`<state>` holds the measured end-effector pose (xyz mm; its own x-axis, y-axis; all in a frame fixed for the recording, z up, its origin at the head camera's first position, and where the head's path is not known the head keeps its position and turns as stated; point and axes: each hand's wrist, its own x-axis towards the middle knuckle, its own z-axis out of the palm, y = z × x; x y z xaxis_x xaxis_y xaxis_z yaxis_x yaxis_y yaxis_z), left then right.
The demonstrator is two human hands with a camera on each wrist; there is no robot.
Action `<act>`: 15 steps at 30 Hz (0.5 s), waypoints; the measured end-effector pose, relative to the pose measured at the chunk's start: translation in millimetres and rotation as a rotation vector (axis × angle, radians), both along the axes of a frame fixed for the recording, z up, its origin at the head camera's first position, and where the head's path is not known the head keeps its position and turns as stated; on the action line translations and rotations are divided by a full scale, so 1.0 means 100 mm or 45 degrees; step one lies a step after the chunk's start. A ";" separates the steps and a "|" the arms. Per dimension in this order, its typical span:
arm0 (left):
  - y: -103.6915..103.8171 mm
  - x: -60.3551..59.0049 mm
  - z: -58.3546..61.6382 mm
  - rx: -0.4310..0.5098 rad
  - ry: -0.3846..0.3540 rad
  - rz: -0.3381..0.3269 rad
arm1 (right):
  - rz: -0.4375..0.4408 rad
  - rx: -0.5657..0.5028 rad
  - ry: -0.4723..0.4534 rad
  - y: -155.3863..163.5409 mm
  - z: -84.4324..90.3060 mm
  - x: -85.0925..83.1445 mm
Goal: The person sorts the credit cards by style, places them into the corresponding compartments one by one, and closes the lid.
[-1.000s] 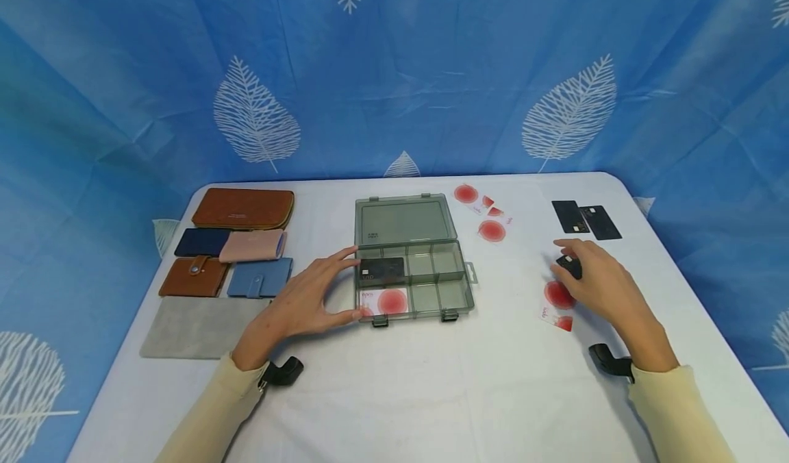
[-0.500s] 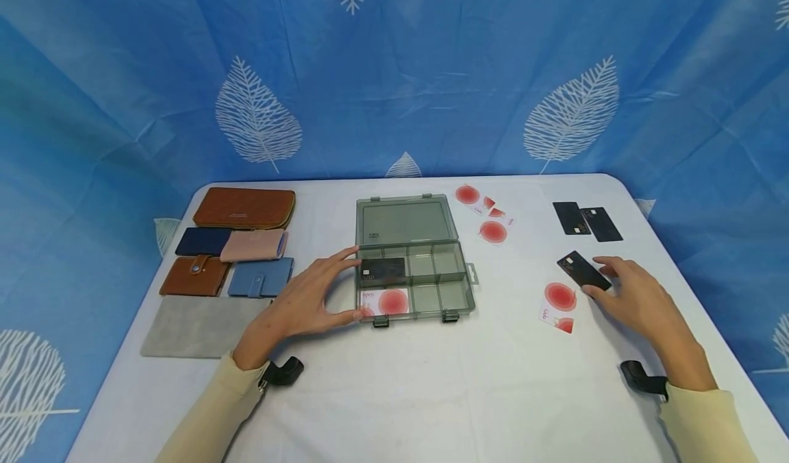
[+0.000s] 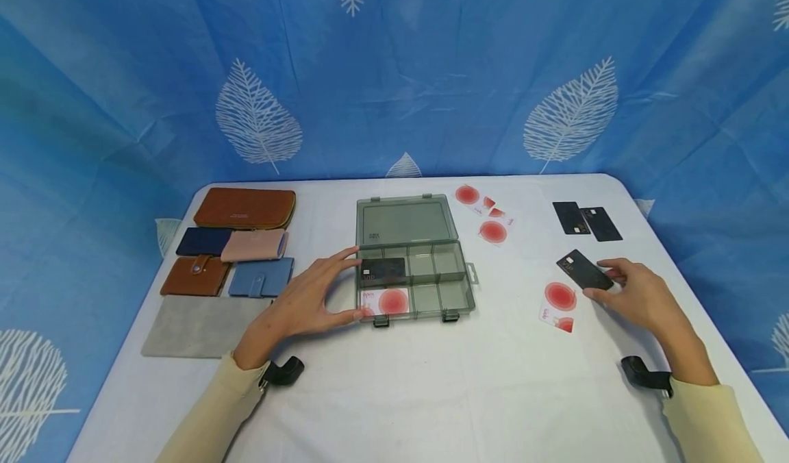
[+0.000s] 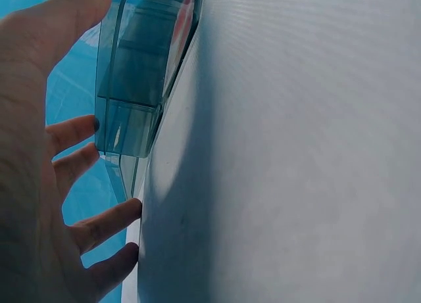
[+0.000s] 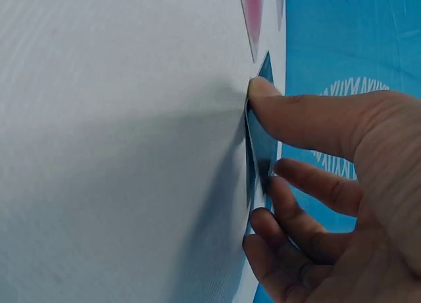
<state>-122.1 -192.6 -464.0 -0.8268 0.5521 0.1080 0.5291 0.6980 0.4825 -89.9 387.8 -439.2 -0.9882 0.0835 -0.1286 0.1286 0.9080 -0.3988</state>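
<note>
Left hand (image 3: 302, 302) fingers spread, touching organizer box (image 3: 453, 295) at left side. Right hand (image 3: 637, 300), right of box, has shifted rightward over last second, exposing black VIP card (image 3: 578, 268) pinched by thumb and fingers; gripped, but outside box. Farther back: two black cards (image 3: 571, 218).

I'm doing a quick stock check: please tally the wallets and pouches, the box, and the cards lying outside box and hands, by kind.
Wallets and pouches: 6
Compartment box: 1
Black cards: 2
Red-and-white cards: 3
Total: 12
</note>
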 end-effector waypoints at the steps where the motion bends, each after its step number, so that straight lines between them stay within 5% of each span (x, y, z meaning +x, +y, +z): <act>1: 0.00 0.00 0.00 0.001 0.002 -0.001 | -0.007 -0.010 0.007 -0.01 0.00 0.00; 8: -0.01 0.00 0.01 0.000 -0.012 0.005 | -0.059 -0.009 0.036 -0.04 0.02 0.03; 15: 0.00 0.00 0.01 -0.005 -0.017 0.005 | -0.012 0.009 0.358 -0.09 0.01 0.01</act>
